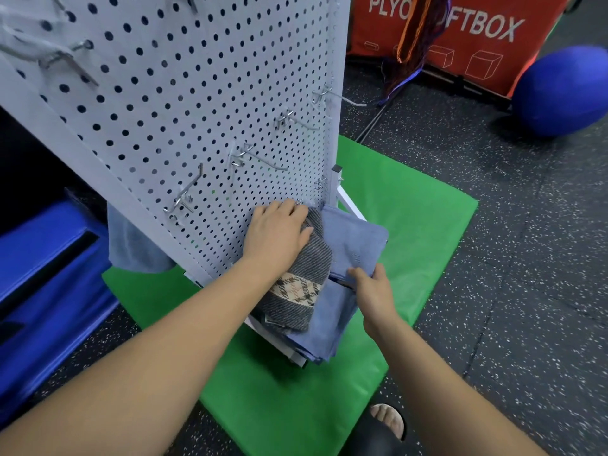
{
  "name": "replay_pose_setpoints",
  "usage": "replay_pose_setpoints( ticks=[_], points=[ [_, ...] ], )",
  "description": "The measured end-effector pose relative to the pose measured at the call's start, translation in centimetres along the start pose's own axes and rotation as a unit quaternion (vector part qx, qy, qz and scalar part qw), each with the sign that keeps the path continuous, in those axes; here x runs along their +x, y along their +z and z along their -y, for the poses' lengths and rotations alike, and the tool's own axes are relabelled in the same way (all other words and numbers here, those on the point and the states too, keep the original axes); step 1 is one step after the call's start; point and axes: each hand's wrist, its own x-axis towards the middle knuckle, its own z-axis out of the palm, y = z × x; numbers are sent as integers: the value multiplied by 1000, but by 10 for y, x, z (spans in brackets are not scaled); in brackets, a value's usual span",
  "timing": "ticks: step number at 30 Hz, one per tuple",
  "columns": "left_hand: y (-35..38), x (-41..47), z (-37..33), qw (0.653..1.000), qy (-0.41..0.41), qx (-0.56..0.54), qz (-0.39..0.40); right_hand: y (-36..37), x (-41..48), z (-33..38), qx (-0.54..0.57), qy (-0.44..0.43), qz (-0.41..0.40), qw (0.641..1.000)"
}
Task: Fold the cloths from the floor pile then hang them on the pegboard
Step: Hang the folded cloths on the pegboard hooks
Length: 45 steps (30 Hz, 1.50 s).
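Here, the top of the grey striped cloth (309, 268) is held by the left grip (276, 238), fingers (289, 205) curled over it low on the pegboard (197, 93). Whether it is hooked yet cannot be told. The lower edge of the blue cloth (355, 238), touching the grey one and partly under it, is pinched by the right grip (371, 291). Both cloths hang above the green mat (411, 225). Risk: if released unhooked, the grey cloth could slide off; a tug on the blue one could drag both down.
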Motion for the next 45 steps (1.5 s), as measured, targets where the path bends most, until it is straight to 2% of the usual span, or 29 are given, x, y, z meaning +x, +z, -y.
replay_pose_setpoints(
  ticks=[6, 8, 10, 12, 13, 14, 16, 19, 21, 23, 24, 26, 28, 32, 34, 38, 42, 44, 45],
  points=[
    [0, -17, 11, 999, -13, -48, 6, 2, -2, 4, -38, -2, -22, 999],
    [-2, -18, 6, 997, -41, -72, 12, 2, -5, 9, -88, -10, -40, 995],
    [-2, -19, 2, 995, -55, -78, 11, 2, -10, 16, -220, -87, -111, 965],
    [-2, -19, 2, 996, -46, -81, 15, 6, -11, 34, -306, -218, -152, 914],
    [-1, -20, 2, 995, -45, -85, 16, 12, -8, 48, -309, -264, -123, 905],
    [-1, -20, 2, 995, -45, -87, 15, 20, -4, 64, -289, -271, -66, 916],
    [1, -21, 2, 995, -47, -82, 13, 40, 10, 94, -252, -199, 57, 945],
    [6, -23, 4, 996, -49, -69, 13, 70, 25, 128, -313, -148, 154, 926],
    [7, -24, 8, 997, -43, -69, 13, 87, 32, 138, -326, -121, 168, 922],
    [9, -26, 10, 997, -36, -66, 11, 100, 39, 143, -297, -57, 186, 935],
    [9, -27, 11, 997, -34, -64, 10, 105, 39, 147, -299, -22, 205, 932],
    [9, -28, 13, 997, -29, -65, 11, 114, 41, 152, -358, -3, 231, 905],
    [10, -28, 16, 998, -21, -63, 12, 121, 41, 155, -375, 10, 204, 904],
    [8, -29, 20, 998, -2, -46, 29, 127, 52, 154, -389, 2, 182, 903],
    [7, -31, 23, 999, 7, -33, 37, 126, 58, 155, -424, -37, 212, 879],
    [10, -40, 29, 998, 21, -30, 53, 124, 63, 164, -522, -51, 240, 817],
    [11, -41, 29, 997, 27, -27, 60, 120, 63, 168, -608, -116, 214, 756],
    [12, -42, 29, 998, 33, -16, 58, 119, 68, 167, -602, -167, 186, 759],
    [12, -43, 30, 998, 35, -15, 57, 115, 69, 166, -582, -174, 185, 773]
  ],
)
